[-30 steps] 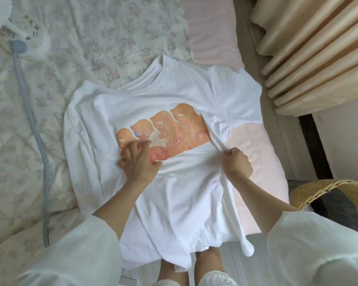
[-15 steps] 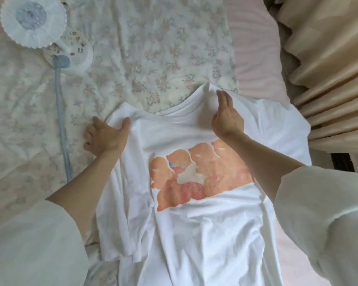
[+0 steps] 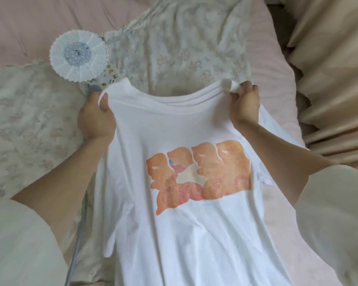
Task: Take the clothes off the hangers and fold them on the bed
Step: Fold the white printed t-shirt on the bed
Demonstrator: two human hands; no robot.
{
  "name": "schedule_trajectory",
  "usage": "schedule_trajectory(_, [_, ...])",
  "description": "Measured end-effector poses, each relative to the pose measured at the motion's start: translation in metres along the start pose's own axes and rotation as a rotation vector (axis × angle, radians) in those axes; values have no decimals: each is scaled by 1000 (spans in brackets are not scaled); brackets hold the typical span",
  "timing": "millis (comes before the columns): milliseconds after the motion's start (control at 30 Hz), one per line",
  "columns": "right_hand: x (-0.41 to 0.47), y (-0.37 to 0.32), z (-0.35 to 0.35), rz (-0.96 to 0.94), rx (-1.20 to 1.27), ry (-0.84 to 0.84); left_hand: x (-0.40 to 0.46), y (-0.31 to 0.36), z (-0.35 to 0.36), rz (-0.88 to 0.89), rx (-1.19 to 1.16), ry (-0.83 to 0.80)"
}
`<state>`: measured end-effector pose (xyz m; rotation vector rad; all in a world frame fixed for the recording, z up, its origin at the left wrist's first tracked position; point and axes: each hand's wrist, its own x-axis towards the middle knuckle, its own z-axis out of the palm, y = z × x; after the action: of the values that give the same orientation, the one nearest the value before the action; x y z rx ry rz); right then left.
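Floral quilt (image 3: 184, 48) beside beige curtain (image 3: 329, 79)

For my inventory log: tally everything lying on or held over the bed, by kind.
White T-shirt, gripped by left hand and right hand: 1
Floral quilt: 1
Round white lamp: 1
Total: 3

I see one white T-shirt (image 3: 174, 234) with an orange print on its chest, front side up, collar toward twelve o'clock, hem toward six. It hangs stretched by its shoulders over the pink bed (image 3: 277, 100).
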<state>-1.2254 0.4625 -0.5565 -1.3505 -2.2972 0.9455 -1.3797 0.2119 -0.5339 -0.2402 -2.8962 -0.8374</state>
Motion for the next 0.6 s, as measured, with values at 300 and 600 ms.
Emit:
schedule_trajectory(300, [-41, 8, 30, -22, 69, -256, -49, -36, 23, -224, 47, -315])
schedule_trajectory(600, [-223, 6, 90, -200, 341, -479, -121, -126, -9, -449, -193, -471])
